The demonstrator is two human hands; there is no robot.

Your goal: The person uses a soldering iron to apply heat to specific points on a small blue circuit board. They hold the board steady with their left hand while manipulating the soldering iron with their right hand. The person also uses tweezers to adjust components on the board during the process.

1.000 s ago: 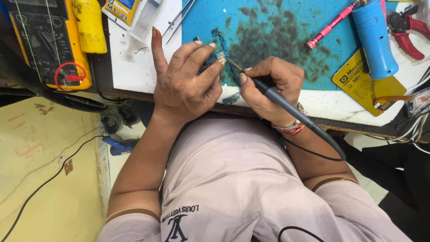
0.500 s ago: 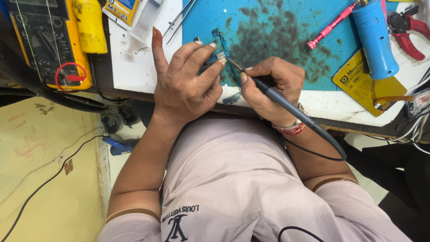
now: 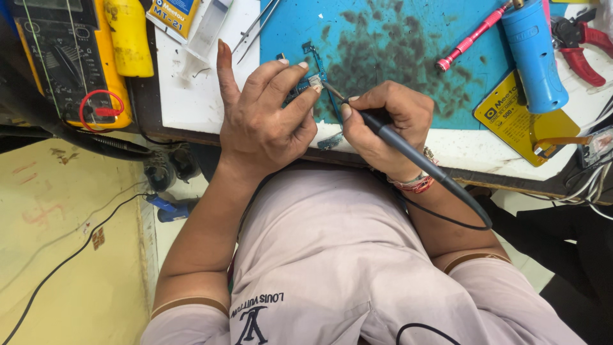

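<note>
My left hand (image 3: 262,121) pinches a small circuit part (image 3: 305,88) between thumb and fingers, index finger pointing up, at the near edge of a stained blue work mat (image 3: 383,38). Gripped like a pen in my right hand (image 3: 383,124) is a dark soldering iron (image 3: 408,150). Its tip touches the small part just beside my left fingertips. The iron's black cable runs back past my right wrist, which wears a red thread band (image 3: 415,184). Most of the part is hidden by my fingers.
A yellow multimeter (image 3: 70,57) with a red lead loop lies at far left. Tweezers (image 3: 255,25) and a clear syringe (image 3: 205,32) rest on the white bench. At right are a pink screwdriver (image 3: 476,35), a blue cylinder tool (image 3: 533,54), red pliers (image 3: 584,48) and a yellow card (image 3: 520,118).
</note>
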